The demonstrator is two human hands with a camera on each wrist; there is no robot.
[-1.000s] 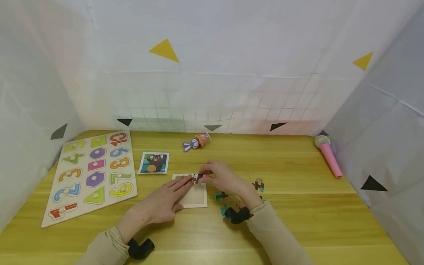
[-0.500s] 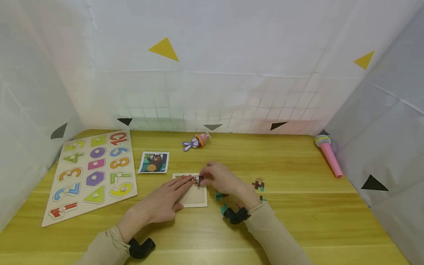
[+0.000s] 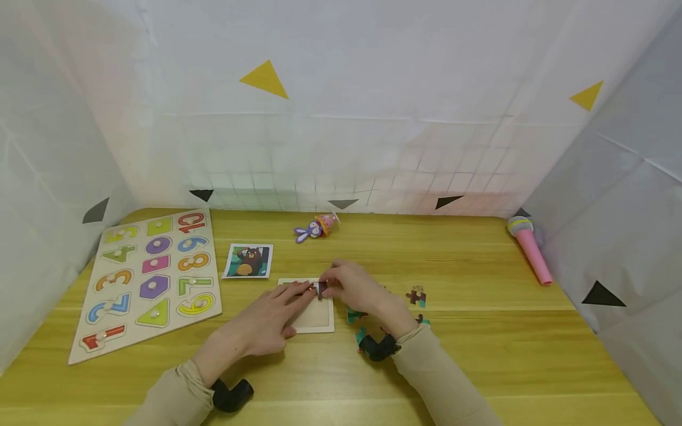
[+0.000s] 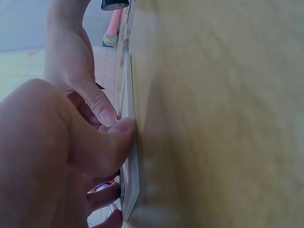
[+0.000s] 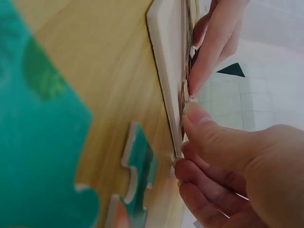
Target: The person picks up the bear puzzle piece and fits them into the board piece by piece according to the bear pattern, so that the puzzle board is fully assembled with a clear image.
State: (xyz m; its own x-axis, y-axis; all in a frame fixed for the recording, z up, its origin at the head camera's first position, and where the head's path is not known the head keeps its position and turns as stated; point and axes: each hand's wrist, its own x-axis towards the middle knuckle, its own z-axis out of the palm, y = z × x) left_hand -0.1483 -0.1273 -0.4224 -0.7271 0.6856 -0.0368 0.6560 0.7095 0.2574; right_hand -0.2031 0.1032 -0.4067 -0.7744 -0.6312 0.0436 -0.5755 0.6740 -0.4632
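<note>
In the head view, a pale puzzle tray (image 3: 314, 320) lies flat on the table, with a few jigsaw pieces along its far edge. My left hand (image 3: 262, 324) rests over its left side, fingers stretched out and fingertips on the pieces. At the far right corner, my right hand (image 3: 353, 289) pinches a dark puzzle piece (image 3: 322, 289) between thumb and fingers, close beside the left fingertips. In the right wrist view, the thumb (image 5: 204, 123) presses at the tray's edge; the held piece is mostly hidden. Loose puzzle pieces (image 3: 417, 296) lie right of the tray, some under my right wrist.
A bear picture card (image 3: 247, 261) lies behind the tray to the left. Farther left is a number-and-shape board (image 3: 154, 287). A purple rabbit toy (image 3: 314, 229) lies at the back, and a pink microphone (image 3: 533, 254) at the far right. White sheets wall the table.
The piece at my right fingertips has shifted slightly and turned at the tray's far right corner. My left hand stays on the pieces, nearly still.
</note>
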